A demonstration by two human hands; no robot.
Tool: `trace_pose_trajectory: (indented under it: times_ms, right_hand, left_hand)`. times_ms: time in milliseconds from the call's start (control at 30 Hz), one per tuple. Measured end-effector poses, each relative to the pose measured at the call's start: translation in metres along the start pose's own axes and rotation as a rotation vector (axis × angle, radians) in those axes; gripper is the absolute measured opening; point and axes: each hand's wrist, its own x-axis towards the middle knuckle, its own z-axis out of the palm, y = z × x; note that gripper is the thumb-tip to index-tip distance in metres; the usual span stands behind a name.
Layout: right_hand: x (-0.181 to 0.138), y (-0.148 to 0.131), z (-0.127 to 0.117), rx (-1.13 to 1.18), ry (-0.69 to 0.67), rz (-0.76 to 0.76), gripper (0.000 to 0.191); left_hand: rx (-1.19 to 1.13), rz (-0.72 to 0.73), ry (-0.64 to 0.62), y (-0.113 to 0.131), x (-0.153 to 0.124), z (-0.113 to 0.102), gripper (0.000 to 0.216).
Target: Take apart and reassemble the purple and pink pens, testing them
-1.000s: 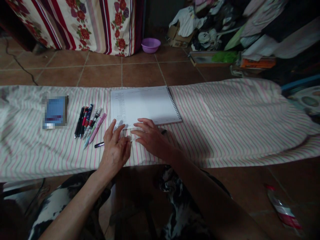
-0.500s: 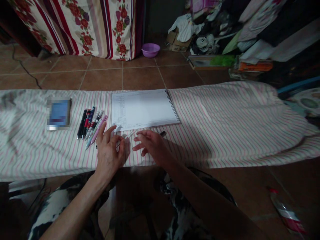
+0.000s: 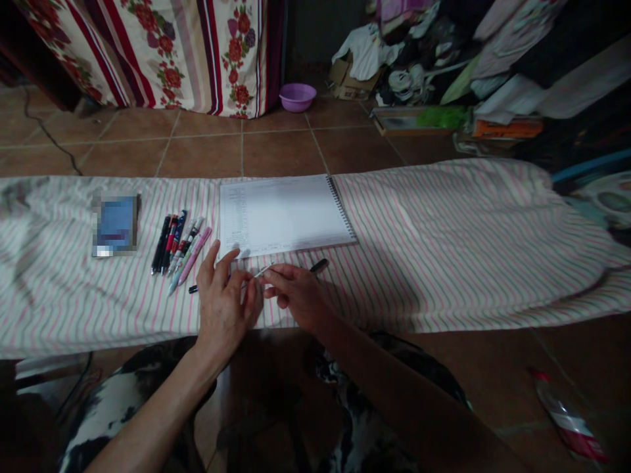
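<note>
A thin pale stick, which looks like a pen refill (image 3: pixel 265 270), slants between my two hands. My left hand (image 3: pixel 223 295) pinches its lower end between thumb and forefinger, the other fingers raised. The fingertips of my right hand (image 3: pixel 293 289) close on its upper part. A black pen part (image 3: pixel 319 265) lies just behind my right hand. Another black piece (image 3: pixel 193 289) sticks out at the left of my left hand; the hands hide what lies between. Beyond them rests a spiral notebook (image 3: pixel 290 213) with a blank page. Several pens (image 3: pixel 180 246) lie side by side to the left.
A striped cloth (image 3: pixel 444 236) covers the low bench in front of me. A blurred blue box-like object (image 3: pixel 117 225) is at the left. On the floor are a purple basin (image 3: pixel 298 97), a bottle (image 3: pixel 569 417) and heaped clothes (image 3: pixel 365 52).
My right hand has moved slightly left and its fingers have closed on the pen refill. My left hand has shifted a little to the right, uncovering more of the black piece beside it.
</note>
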Motion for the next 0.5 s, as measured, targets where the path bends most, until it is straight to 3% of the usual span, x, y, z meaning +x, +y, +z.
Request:
trace_pose_trajectory:
  times_ms: [500]
  right_hand:
    - [0.0047,0.0014,0.0011,0.045,0.077,0.012,0.018]
  left_hand:
    - [0.027,0.041,0.029,0.0039,0.0006,0.0057,0.004]
